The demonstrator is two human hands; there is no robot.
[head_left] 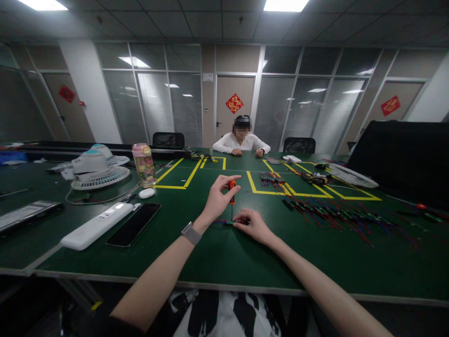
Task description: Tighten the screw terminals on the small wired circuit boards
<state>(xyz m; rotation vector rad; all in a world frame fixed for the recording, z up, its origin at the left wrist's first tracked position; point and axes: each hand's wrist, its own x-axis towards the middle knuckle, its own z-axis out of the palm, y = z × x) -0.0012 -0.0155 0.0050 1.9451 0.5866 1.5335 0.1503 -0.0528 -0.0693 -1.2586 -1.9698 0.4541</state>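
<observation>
My left hand, with a watch on its wrist, pinches the orange handle of a small screwdriver held upright, its tip down on a small wired part on the green table. My right hand lies beside it with fingers closed, pressing that wired part to the table. Thin red and blue wires stick out from under the fingers.
A heap of wired parts spreads to the right. At left lie a black phone, a white power strip, a patterned bottle and white fans. Another person sits at the far side. Yellow tape marks the table.
</observation>
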